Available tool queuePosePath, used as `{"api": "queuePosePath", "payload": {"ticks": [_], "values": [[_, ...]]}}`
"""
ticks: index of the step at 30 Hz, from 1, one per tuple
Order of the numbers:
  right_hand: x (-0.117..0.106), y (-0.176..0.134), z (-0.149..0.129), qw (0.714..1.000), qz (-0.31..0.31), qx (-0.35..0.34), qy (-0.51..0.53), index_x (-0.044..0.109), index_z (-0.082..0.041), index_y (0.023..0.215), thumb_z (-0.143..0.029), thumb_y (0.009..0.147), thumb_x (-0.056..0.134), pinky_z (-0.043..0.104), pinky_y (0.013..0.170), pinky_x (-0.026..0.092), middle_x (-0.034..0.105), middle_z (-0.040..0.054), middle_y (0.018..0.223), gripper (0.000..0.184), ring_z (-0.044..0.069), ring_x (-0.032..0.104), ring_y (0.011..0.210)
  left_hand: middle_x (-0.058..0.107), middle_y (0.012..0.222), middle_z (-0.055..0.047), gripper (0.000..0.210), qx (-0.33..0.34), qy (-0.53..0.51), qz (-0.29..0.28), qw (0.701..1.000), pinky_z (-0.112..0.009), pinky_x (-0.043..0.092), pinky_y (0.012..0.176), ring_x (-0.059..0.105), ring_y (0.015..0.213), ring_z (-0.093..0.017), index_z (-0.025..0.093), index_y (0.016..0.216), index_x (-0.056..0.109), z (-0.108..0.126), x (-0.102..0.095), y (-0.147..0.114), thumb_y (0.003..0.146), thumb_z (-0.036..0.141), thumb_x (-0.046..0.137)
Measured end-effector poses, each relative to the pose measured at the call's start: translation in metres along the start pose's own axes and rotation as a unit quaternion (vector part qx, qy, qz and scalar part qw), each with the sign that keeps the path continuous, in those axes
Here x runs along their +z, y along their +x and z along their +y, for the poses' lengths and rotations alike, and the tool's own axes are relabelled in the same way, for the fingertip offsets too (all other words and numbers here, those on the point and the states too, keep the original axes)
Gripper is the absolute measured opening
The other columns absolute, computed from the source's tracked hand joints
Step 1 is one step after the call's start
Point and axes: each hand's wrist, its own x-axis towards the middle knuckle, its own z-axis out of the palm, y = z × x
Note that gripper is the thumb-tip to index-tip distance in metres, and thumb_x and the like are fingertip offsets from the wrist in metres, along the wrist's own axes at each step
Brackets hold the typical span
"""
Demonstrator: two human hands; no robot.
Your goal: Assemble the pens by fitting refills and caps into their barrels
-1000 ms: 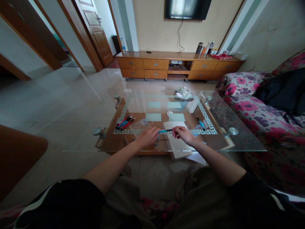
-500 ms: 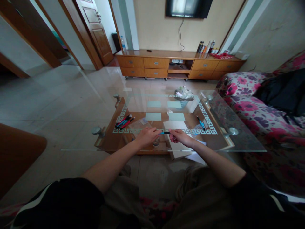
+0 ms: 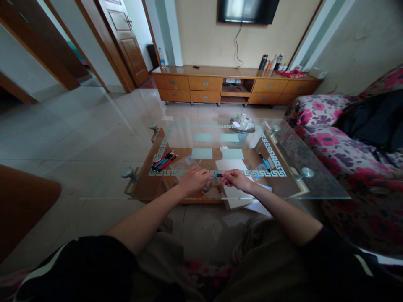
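Between my two hands, above the near part of the glass table (image 3: 103,198), lies a blue and black pen (image 3: 216,175), held roughly level. My left hand (image 3: 195,179) is closed on its blue end. The fingers of my right hand (image 3: 236,180) pinch the black end. A pile of pens (image 3: 163,161) in black, blue and red rests on the glass to the left. Off to the right, a couple of blue and black pens (image 3: 265,162) lie together.
A basket (image 3: 242,129) with plastic bags stands at the table's far side. A white box (image 3: 234,203) and papers show below the glass. Beyond are a wooden TV cabinet (image 3: 206,90) and a flowered sofa (image 3: 327,134) on the right.
My right hand has shifted slightly left toward my left hand, and less of the pen shows between them. My left hand stays nearly in place.
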Motion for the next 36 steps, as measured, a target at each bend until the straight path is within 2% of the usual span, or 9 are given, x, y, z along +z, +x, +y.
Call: {"api": "queuePosePath", "payload": {"ticks": [5, 10, 15, 21, 24, 27, 30, 33, 36], "values": [[-0.001, 0.003, 0.003, 0.998, 0.007, -0.041, -0.039, 0.067, -0.015, 0.075, -0.070, 0.076, 0.063, 0.023, 0.052, 0.039, 0.067, 0.0035, 0.064, 0.056, 0.009, 0.050, 0.051, 0.065, 0.089, -0.005, 0.030, -0.012, 0.000, -0.002, 1.000, -0.032, 0.038, 0.077, 0.061, 0.084, -0.018, 0.027, 0.122, 0.061, -0.002, 0.003, 0.001, 0.101, 0.036, 0.041], [-0.003, 0.005, 0.006, 0.996, 0.009, -0.062, -0.069, 0.067, -0.016, 0.076, -0.070, 0.080, 0.059, 0.023, 0.054, 0.042, 0.067, 0.0042, 0.067, 0.054, 0.011, 0.052, 0.054, 0.067, 0.091, -0.005, 0.031, -0.014, -0.001, -0.004, 1.000, -0.032, 0.039, 0.077, 0.063, 0.085, -0.019, 0.026, 0.119, 0.062, -0.002, 0.004, 0.002, 0.102, 0.036, 0.038], [-0.005, 0.003, 0.006, 0.987, -0.009, -0.112, -0.113, 0.070, -0.017, 0.079, -0.063, 0.084, 0.059, 0.025, 0.057, 0.044, 0.067, 0.0041, 0.071, 0.048, 0.013, 0.055, 0.059, 0.071, 0.097, -0.004, 0.028, -0.015, -0.027, -0.007, 0.999, -0.032, 0.041, 0.078, 0.065, 0.087, -0.019, 0.027, 0.119, 0.061, -0.004, 0.006, 0.001, 0.101, 0.034, 0.042], [-0.003, 0.004, 0.006, 0.985, 0.018, -0.131, -0.107, 0.075, -0.018, 0.091, -0.054, 0.075, 0.073, 0.029, 0.063, 0.047, 0.070, 0.0037, 0.077, 0.039, 0.015, 0.057, 0.065, 0.068, 0.096, -0.007, 0.023, -0.015, -0.017, -0.006, 1.000, -0.033, 0.044, 0.082, 0.064, 0.091, -0.021, 0.021, 0.108, 0.063, 0.000, 0.007, 0.001, 0.099, 0.030, 0.044], [-0.001, 0.005, 0.005, 0.982, 0.041, -0.146, -0.109, 0.075, -0.018, 0.093, -0.052, 0.070, 0.078, 0.027, 0.065, 0.046, 0.070, 0.0032, 0.079, 0.041, 0.014, 0.058, 0.067, 0.066, 0.101, -0.008, 0.026, -0.004, -0.023, -0.010, 1.000, -0.034, 0.045, 0.086, 0.063, 0.095, -0.021, 0.021, 0.120, 0.059, 0.004, 0.005, 0.001, 0.097, 0.022, 0.046], [0.000, 0.004, 0.003, 0.984, 0.046, -0.126, -0.116, 0.074, -0.016, 0.084, -0.061, 0.082, 0.063, 0.025, 0.058, 0.043, 0.068, 0.0032, 0.071, 0.046, 0.012, 0.055, 0.060, 0.064, 0.102, -0.007, 0.034, -0.001, -0.038, -0.009, 0.999, -0.032, 0.047, 0.085, 0.062, 0.094, -0.020, 0.023, 0.130, 0.052, 0.006, 0.000, 0.002, 0.097, 0.019, 0.043], [-0.002, 0.003, 0.003, 0.991, 0.040, -0.067, -0.105, 0.069, -0.015, 0.070, -0.069, 0.089, 0.044, 0.025, 0.051, 0.038, 0.063, 0.0036, 0.057, 0.062, 0.011, 0.049, 0.049, 0.062, 0.100, -0.006, 0.028, -0.014, -0.035, -0.010, 0.999, -0.031, 0.048, 0.080, 0.062, 0.089, -0.019, 0.022, 0.123, 0.055, 0.007, -0.002, 0.002, 0.099, 0.023, 0.040], [-0.003, 0.004, 0.004, 0.994, 0.033, -0.050, -0.087, 0.067, -0.015, 0.069, -0.069, 0.086, 0.052, 0.024, 0.050, 0.037, 0.063, 0.0037, 0.058, 0.058, 0.011, 0.050, 0.050, 0.062, 0.099, -0.006, 0.026, -0.026, -0.023, -0.015, 0.999, -0.029, 0.048, 0.074, 0.062, 0.086, -0.019, 0.022, 0.119, 0.056, 0.007, -0.001, 0.002, 0.100, 0.027, 0.040], [-0.004, 0.006, 0.006, 0.990, 0.034, -0.087, -0.102, 0.068, -0.016, 0.073, -0.063, 0.083, 0.061, 0.024, 0.053, 0.038, 0.065, 0.0028, 0.064, 0.048, 0.011, 0.051, 0.055, 0.062, 0.101, -0.006, 0.026, -0.035, -0.022, -0.022, 0.999, -0.029, 0.048, 0.073, 0.063, 0.086, -0.018, 0.023, 0.119, 0.056, 0.007, -0.001, 0.001, 0.101, 0.028, 0.039]]}}
